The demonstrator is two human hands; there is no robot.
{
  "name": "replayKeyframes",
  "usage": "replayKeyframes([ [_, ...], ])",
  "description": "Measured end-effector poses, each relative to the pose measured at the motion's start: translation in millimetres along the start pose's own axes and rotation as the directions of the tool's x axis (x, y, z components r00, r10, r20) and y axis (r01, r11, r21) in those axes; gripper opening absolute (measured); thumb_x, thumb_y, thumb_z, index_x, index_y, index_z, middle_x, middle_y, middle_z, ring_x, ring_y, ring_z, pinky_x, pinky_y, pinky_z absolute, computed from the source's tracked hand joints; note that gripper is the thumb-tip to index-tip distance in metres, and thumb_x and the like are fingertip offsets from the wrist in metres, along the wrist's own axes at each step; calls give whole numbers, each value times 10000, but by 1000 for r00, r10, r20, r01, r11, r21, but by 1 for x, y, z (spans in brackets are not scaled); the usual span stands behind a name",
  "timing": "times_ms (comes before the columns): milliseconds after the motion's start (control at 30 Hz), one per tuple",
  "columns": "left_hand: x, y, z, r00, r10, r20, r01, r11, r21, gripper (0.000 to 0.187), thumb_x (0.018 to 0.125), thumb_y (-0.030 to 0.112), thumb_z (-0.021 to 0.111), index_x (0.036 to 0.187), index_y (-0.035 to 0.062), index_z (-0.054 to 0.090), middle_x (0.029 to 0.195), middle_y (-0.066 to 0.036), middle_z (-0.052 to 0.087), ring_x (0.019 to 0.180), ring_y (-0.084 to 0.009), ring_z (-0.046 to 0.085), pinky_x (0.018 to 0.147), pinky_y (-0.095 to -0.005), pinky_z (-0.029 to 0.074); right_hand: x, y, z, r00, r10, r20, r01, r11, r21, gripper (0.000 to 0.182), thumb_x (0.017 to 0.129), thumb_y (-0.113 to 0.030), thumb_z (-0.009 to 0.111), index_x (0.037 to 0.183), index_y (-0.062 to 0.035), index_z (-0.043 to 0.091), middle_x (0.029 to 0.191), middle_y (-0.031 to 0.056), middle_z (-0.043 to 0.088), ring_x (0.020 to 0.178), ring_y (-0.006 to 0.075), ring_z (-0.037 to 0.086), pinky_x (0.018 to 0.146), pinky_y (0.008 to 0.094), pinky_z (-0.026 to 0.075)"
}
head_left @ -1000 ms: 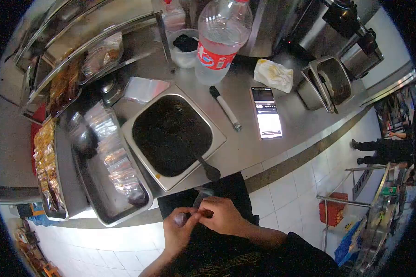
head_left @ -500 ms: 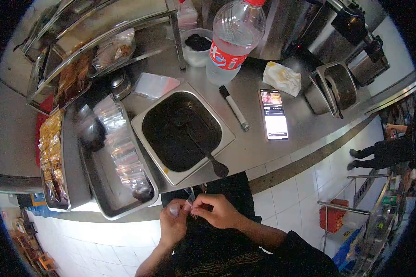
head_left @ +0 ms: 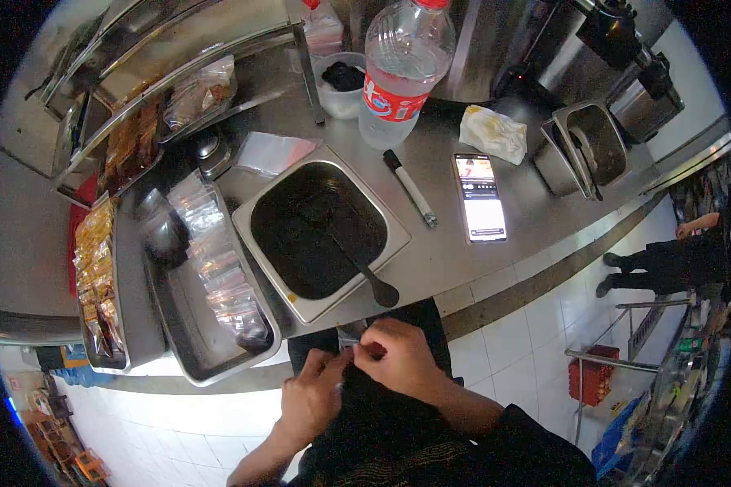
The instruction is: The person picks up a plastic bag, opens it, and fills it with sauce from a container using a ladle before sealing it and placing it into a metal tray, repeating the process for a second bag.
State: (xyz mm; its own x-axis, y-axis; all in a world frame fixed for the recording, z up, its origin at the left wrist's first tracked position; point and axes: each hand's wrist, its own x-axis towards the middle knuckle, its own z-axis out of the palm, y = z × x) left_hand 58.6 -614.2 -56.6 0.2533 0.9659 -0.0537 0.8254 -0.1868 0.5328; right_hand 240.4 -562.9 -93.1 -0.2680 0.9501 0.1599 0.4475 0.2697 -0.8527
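Note:
Close to my lap, just off the counter's front edge, a small clear plastic bag (head_left: 350, 335) is pinched between both hands. My left hand (head_left: 313, 393) grips its left side with fingers closed, and my right hand (head_left: 398, 357) has thumb and forefinger shut on the other side. Whatever the bag holds cannot be made out. Above the hands sits a square steel pan (head_left: 398, 235) of dark paste, a dark spoon (head_left: 374, 280) resting across its rim. To its left, a long steel tray (head_left: 185, 357) holds a row of small filled zip bags (head_left: 219, 268).
A narrow tray of yellow-filled packets (head_left: 97, 268) stands far left. Behind the pan lie flat zip bags (head_left: 272, 152), a white tub (head_left: 341, 97), a large bottle (head_left: 402, 73), a marker (head_left: 410, 188), a phone (head_left: 480, 199) and a crumpled cloth (head_left: 494, 134). Another person (head_left: 666, 264) stands at right.
Both hands have shifted slightly right with the bag. My left hand has turned, its fingers now reaching over toward the right hand. The view has moved a little.

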Motion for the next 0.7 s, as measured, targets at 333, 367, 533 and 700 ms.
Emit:
replayKeyframes([
  [333,9,1,9,977,-24,-213,-36,961,-275,140,935,83,629,1045,28,561,904,-111,699,650,-239,696,494,-333,526,0,-11,-32,998,-58,-26,60,995,74,282,736,-183,857,895,-43,671,866,72,654,698,235,649,632,348,523],
  [367,8,-2,8,976,-149,-161,64,894,-443,112,957,85,605,1036,30,548,887,-117,706,604,-213,665,475,-319,499,-2,-13,-34,986,-153,-62,157,986,52,304,734,-195,866,921,-45,679,898,69,657,719,236,654,646,349,528],
  [533,10,-7,4,880,-441,176,317,272,-908,136,1046,176,470,1030,41,474,1048,-205,714,438,-97,488,390,-229,369,-18,-10,-27,927,-374,-18,371,923,-105,339,710,-138,881,980,-71,689,981,56,672,828,219,678,675,360,538],
  [700,9,-8,1,864,-426,268,258,-82,-963,221,1052,253,464,1004,38,452,1160,-252,678,437,-97,477,371,-210,353,-17,-4,-26,904,-426,-46,428,899,92,341,705,-125,888,960,-66,669,976,74,671,853,210,673,681,338,531],
])
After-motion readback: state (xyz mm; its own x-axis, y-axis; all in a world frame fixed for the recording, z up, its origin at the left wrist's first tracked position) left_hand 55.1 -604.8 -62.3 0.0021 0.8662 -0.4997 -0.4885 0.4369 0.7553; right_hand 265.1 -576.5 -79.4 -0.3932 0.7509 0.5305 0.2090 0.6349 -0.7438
